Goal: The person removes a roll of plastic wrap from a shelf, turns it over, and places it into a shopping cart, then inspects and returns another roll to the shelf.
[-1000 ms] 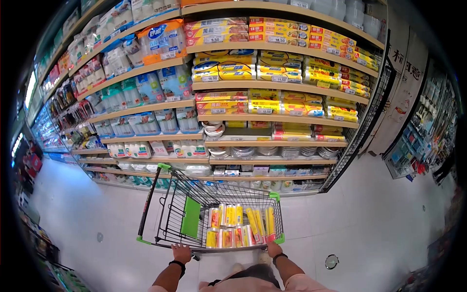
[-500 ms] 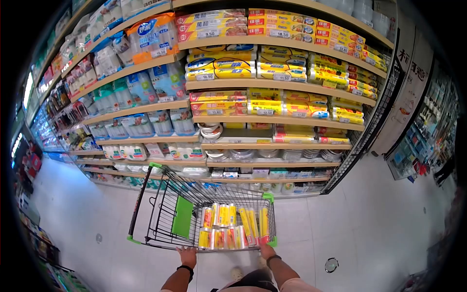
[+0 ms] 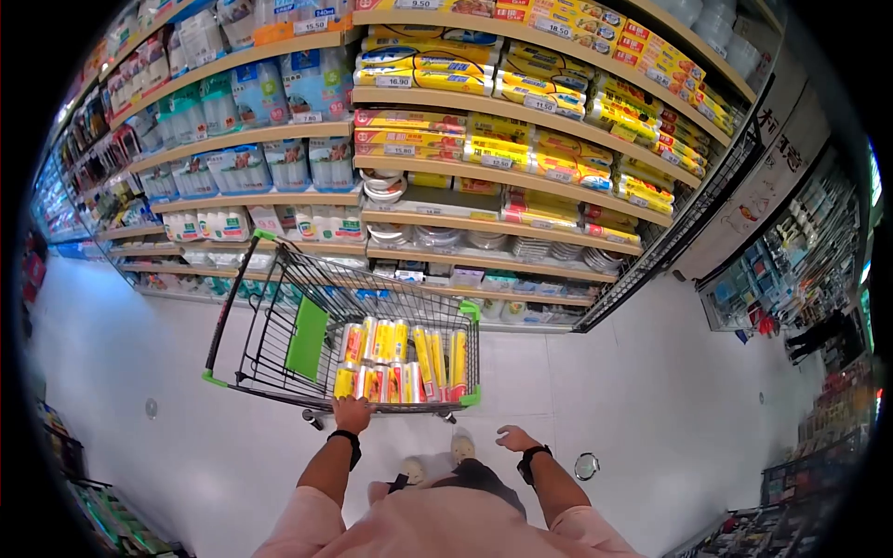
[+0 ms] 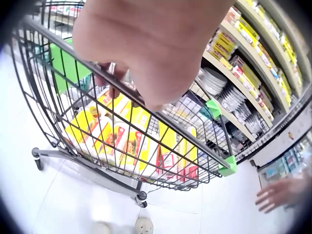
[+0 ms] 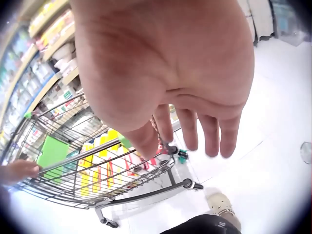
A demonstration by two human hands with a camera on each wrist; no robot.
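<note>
My left hand (image 3: 352, 414) grips the near top rail of a wire shopping cart (image 3: 472, 396). In the left wrist view its fingers (image 4: 116, 78) curl over the bar to the inner side. My right hand (image 3: 516, 439) is off the cart, held over the floor to the right of it, empty; the right wrist view shows its palm with loosely bent fingers (image 5: 189, 129). Yellow, white and red rolls (image 3: 383, 341) stand and lean in rows at the cart's right end. A green panel (image 3: 307, 337) sits to the left of them.
Beyond the cart rises a tall store shelf (image 3: 502, 219) with boxed rolls, plates and packs of cups. A black wire rack end (image 3: 651, 246) closes its right side. My shoes (image 3: 462, 449) are on the white tiled floor (image 3: 558, 391). More hanging goods (image 3: 791, 251) are at far right.
My right hand has let go of the cart's near right corner and moved away from it. The cart has shifted left and up in the head view. My left hand stays on the rail.
</note>
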